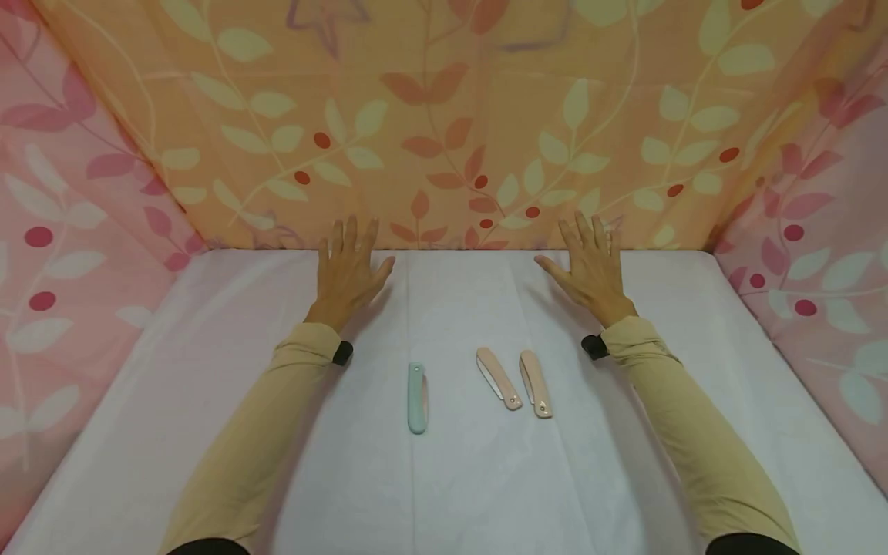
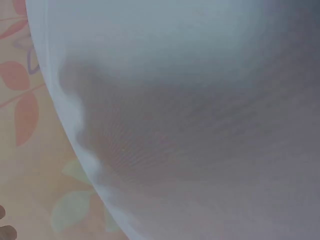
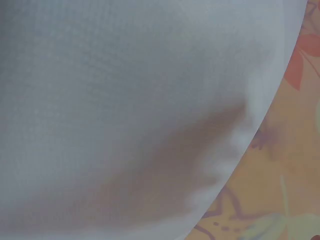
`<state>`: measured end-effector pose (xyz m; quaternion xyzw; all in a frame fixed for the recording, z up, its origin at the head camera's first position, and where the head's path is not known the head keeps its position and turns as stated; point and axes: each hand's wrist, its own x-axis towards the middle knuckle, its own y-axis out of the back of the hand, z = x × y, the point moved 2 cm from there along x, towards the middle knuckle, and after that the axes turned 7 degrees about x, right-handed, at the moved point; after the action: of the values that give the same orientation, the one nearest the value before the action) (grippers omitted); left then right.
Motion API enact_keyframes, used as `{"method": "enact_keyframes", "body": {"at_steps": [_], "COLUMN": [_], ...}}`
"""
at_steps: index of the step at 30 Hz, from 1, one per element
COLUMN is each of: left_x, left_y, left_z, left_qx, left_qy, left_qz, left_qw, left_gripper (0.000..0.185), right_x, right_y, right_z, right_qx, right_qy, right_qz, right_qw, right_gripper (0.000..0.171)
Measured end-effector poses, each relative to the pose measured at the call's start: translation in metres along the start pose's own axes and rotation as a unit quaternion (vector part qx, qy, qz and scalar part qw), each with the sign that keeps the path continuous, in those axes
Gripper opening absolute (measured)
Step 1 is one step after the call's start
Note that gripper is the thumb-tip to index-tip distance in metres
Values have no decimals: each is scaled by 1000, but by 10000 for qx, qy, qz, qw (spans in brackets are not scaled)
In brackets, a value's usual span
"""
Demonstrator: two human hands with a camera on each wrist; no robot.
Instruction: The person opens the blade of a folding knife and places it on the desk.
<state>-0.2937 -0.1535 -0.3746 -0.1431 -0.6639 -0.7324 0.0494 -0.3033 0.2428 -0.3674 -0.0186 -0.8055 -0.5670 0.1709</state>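
My left hand point(image 1: 347, 266) is held over the far left part of the white-covered table, fingers spread and straight, holding nothing. Its fingertips point(image 2: 7, 233) just enter the corner of the left wrist view. Mirroring it on the far right, my right hand point(image 1: 590, 266) also has spread, straight fingers and nothing in it. Between the forearms lie a pale green folding knife point(image 1: 416, 399), a beige folding knife point(image 1: 501, 379) and another beige folding knife point(image 1: 536, 384). All three look folded, and neither hand touches them.
The white cloth point(image 1: 458, 493) covers the tabletop. An orange leaf-patterned curtain point(image 1: 444, 116) rises at the table's far edge, close behind the fingertips. Pink patterned cloth point(image 1: 62, 254) stands along the left side, with similar pink cloth point(image 1: 825, 254) along the right.
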Motion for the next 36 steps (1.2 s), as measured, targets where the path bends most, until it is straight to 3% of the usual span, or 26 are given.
{"method": "enact_keyframes", "body": {"at_steps": [13, 21, 31, 36], "left_x": [-11, -19, -32, -39], "left_y": [7, 12, 15, 15], "left_z": [6, 11, 12, 11], "left_qx": [-112, -19, -40, -69], "left_qy": [-215, -346, -372, -401], "left_qz": [-5, -29, -62, 91], "left_qw": [9997, 9994, 9993, 9991], "left_gripper": [73, 72, 71, 72], "right_x": [-11, -17, -24, -32], "right_y": [7, 9, 14, 12], "right_z": [-2, -8, -24, -34], "right_qx": [174, 337, 504, 453], "right_qy": [-32, 33, 337, 576], "right_qz": [67, -137, -38, 15], "right_qw": [9998, 9993, 9982, 9973], "right_gripper": [86, 87, 86, 86]}}
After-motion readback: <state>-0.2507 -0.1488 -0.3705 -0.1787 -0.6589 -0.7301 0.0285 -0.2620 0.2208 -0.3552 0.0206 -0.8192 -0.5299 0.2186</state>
